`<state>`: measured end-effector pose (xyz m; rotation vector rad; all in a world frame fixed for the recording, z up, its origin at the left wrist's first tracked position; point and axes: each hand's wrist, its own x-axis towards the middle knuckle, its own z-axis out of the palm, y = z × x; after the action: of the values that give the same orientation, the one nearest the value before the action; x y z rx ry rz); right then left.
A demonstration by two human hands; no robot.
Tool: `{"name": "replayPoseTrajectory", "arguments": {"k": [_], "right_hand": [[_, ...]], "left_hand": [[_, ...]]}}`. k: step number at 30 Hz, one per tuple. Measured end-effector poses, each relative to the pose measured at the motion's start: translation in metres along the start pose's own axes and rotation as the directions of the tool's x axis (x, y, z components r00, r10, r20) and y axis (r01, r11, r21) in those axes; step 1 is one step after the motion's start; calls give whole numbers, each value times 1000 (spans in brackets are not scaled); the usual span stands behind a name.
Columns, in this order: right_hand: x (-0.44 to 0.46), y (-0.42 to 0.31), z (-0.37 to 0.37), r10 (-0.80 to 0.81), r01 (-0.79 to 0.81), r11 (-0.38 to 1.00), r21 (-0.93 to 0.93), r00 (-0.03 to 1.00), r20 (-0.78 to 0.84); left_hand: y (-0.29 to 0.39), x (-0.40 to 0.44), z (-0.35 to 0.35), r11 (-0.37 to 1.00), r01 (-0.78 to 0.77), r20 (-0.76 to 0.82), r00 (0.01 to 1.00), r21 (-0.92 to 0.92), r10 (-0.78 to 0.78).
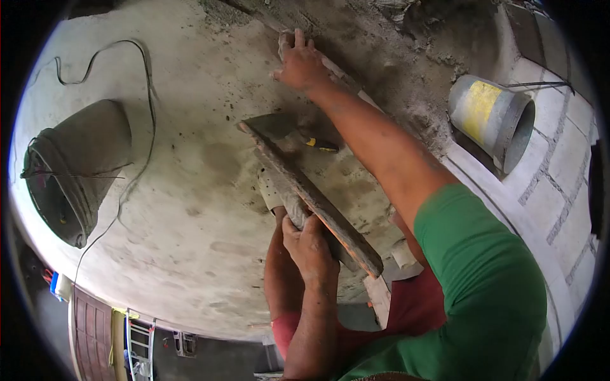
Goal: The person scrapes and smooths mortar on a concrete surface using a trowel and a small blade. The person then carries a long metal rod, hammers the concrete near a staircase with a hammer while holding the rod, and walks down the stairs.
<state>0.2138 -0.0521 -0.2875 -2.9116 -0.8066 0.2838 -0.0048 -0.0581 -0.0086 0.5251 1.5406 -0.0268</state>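
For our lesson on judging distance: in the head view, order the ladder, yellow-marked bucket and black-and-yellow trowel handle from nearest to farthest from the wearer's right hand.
1. Black-and-yellow trowel handle: just below the right hand in the picture.
2. Yellow-marked bucket: off to the picture's right, lying on its side.
3. Ladder: far off, at the picture's lower left.

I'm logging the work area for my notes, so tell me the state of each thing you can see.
Left hand: closed on the board.
Board: held, slanted, coated with grime.
Right hand: outstretched; grip unclear.
Yellow-and-black handle: apart from both hands.
Dark bucket: uncovered, dirty.
Yellow-patched bucket: uncovered, dirty.
Cable: loose, winding.
Door: seems shut.
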Motion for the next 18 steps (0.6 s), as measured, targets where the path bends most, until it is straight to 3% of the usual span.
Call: {"name": "replayPoseTrajectory", "arguments": {"k": [4, 6, 9, 13, 16, 18], "right_hand": [[27, 9, 16, 45, -35, 996, -80, 991, 123], [39, 32, 17, 134, -204, 901, 382, 970, 202], [49, 65, 12, 234, -332, 822, 462, 938, 256], [44, 81, -4, 162, -252, 896, 365, 952, 260], [37, 77, -12, 230, -324, 860, 394, 936, 268], [34, 74, -13, 156, -240, 884, 402, 961, 230]], "left_hand": [[0, 6, -2, 999, 16, 52, 998, 31, -18], [6, 4, 0, 999, 7, 82, 997, 49, -11], [6, 3, -1, 991, -56, 44, 998, 119, 51], [3, 8, -3, 977, -114, 38, 993, 180, 109], [12, 4, 4, 995, -16, 51, 999, 94, 12], [14, 0, 7, 997, 54, 43, 997, 62, -57]]}}
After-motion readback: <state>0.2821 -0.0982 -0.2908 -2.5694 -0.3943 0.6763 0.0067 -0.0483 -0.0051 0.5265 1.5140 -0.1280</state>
